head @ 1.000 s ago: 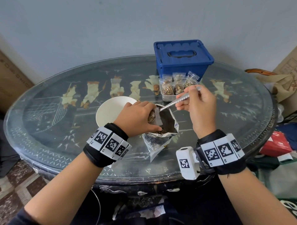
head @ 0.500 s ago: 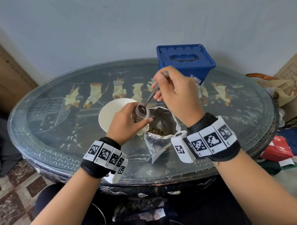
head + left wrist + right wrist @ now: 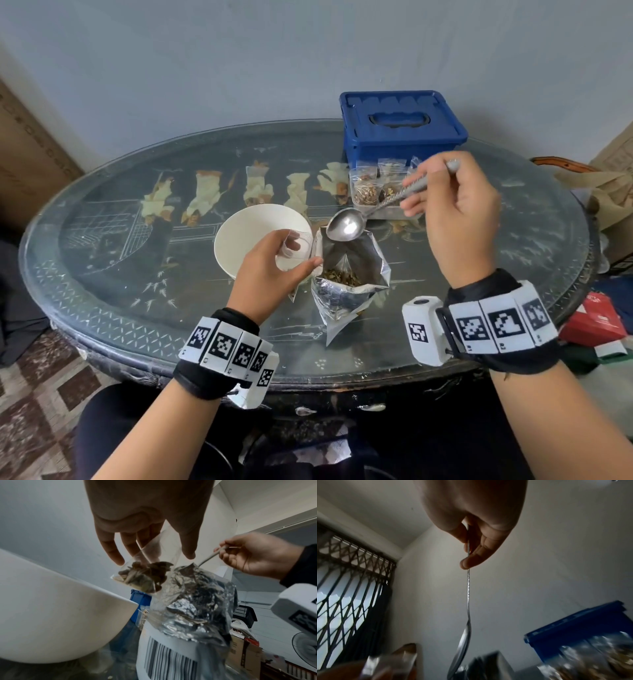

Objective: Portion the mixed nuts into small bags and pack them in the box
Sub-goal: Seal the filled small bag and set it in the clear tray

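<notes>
Nuts [image 3: 145, 574] are showing at the bottom of the small clear bag [image 3: 155, 555] only in the left wrist view; from the head camera the bag [image 3: 294, 245] is looking nearly empty. The left hand [image 3: 270, 270] is pinching that bag beside the white bowl [image 3: 239, 236], at 9 o'clock from the open foil pouch [image 3: 349, 274]. The right hand [image 3: 455, 219] is gripping the spoon [image 3: 346, 224] by its handle, its empty bowl hovering over the pouch's far edge. Filled bags are sitting in a clear tub [image 3: 376, 195] at 12 o'clock, before the shut blue box [image 3: 402, 126]. Half a second ago the spoon was tipping into the bag; now it is lifting away.
</notes>
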